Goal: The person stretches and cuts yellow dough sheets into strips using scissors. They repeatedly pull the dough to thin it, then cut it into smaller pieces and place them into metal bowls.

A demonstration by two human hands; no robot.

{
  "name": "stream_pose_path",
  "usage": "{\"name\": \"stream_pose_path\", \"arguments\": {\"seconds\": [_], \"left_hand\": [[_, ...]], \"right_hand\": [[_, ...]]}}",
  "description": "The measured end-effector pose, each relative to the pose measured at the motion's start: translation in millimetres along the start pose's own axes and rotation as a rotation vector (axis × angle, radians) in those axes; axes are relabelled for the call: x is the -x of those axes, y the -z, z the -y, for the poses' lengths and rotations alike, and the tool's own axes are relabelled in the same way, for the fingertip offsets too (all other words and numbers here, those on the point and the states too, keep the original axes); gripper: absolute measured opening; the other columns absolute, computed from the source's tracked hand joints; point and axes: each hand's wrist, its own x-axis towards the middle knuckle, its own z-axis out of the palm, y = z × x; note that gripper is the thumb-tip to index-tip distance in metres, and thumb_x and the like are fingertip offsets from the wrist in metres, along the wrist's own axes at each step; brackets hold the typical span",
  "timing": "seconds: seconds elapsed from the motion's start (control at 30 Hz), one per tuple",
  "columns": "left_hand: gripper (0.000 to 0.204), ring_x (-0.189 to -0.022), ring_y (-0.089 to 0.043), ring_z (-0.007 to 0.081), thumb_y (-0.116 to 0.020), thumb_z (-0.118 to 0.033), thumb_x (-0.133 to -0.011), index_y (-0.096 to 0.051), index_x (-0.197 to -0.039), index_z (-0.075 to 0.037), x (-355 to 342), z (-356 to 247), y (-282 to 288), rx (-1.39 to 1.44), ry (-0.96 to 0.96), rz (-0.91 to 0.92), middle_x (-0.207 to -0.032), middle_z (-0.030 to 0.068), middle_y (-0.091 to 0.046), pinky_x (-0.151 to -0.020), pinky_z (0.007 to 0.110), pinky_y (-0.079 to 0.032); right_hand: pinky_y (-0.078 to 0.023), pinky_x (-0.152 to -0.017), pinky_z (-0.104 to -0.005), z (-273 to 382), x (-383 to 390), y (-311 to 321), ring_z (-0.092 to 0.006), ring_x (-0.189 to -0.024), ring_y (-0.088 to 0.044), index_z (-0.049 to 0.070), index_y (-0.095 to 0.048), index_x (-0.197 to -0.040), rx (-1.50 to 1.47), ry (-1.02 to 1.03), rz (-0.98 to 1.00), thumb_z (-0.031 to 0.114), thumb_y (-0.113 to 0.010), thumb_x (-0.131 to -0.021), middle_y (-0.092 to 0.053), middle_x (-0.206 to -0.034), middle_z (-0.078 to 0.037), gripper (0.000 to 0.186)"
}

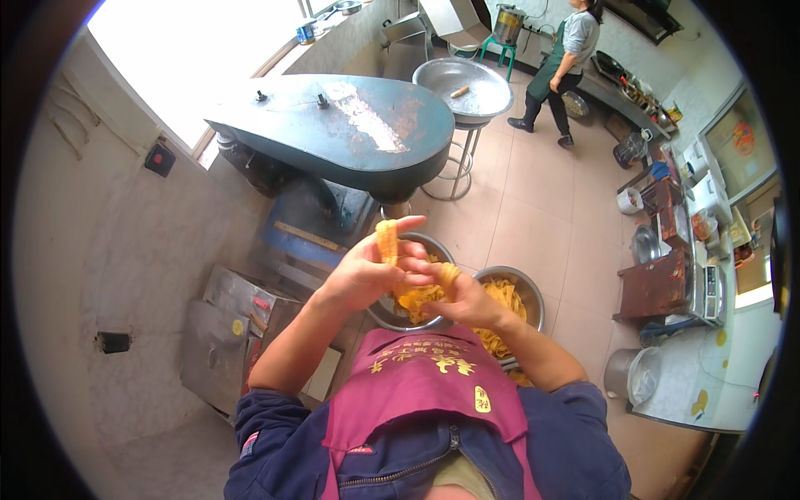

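Both my hands meet over the nearer steel bowl (433,247). My left hand (360,275) pinches an upright yellow dough strip (387,241); my right hand (467,302) grips another strip (449,276) above the bowl's rim.

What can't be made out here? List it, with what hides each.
- Head view: the left bowl's contents, covered by both hands.
- Right bowl: near rim hidden behind the right forearm.
- Yellow strips: exact food too small and blurred.
- Counter items at right: bent and tiny near the rim.

Sunlit window (179,50), beige tiled floor (542,192)
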Motion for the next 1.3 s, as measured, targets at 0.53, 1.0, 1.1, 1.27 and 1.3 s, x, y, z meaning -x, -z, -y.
{"name": "stream_pose_path", "arguments": {"seconds": [0.53,1.0,1.1,1.27,1.3], "left_hand": [[0.081,-0.11,-0.067,0.0221,-0.054,0.009,-0.081,-0.029,-0.157,0.002,-14,18,39,-0.818,-0.008,-0.087,-0.111,0.0124,-0.066,-0.102,0.035,-0.053],[0.024,-0.048,-0.039,0.0035,-0.064,-0.019,-0.097,-0.075,-0.108,0.0,80,-24,150,-0.486,0.195,-0.551,-0.064,-0.0068,-0.049,-0.045,0.021,-0.028],[0.034,-0.054,-0.047,0.0049,-0.059,-0.016,-0.1,-0.063,-0.13,-0.001,113,-40,168,-0.198,-0.003,-0.631,-0.074,-0.002,-0.056,-0.048,0.018,-0.034],[0.054,-0.076,-0.065,0.0138,-0.056,-0.011,-0.095,-0.049,-0.148,-0.001,110,-36,136,-0.251,-0.026,-0.463,-0.092,0.0072,-0.063,-0.069,0.026,-0.053],[0.057,-0.08,-0.067,0.0156,-0.056,-0.011,-0.094,-0.048,-0.149,-0.001,101,-33,118,-0.261,-0.02,-0.428,-0.095,0.0082,-0.064,-0.072,0.028,-0.055]], "right_hand": [[-0.051,-0.056,-0.025,0,15,1,-0.0064,-0.062,-0.062,-0.001,-0.075,-0.113,0.427,-0.173,-0.219,0.014,-0.07,-0.099,-0.074,-0.082,-0.004,0.02],[-0.043,-0.056,-0.02,4,97,127,-0.0101,-0.063,-0.06,0.0,-0.072,-0.105,-0.443,-0.049,-0.636,0.027,-0.062,-0.104,-0.065,-0.073,-0.001,0.029],[-0.043,-0.053,-0.0178,8,131,150,-0.0113,-0.066,-0.064,0.003,-0.057,-0.138,-0.572,0.051,-0.584,0.023,-0.065,-0.102,-0.07,-0.087,-0.006,0.042],[-0.047,-0.047,-0.0184,31,119,120,-0.0237,-0.083,-0.076,0.015,-0.022,-0.162,-0.348,-0.118,-0.368,0.007,-0.067,-0.095,-0.068,-0.119,-0.021,0.082],[-0.048,-0.046,-0.0187,37,109,110,-0.027,-0.085,-0.077,0.018,-0.016,-0.165,-0.275,-0.148,-0.322,0.004,-0.067,-0.094,-0.067,-0.126,-0.024,0.089]]}}
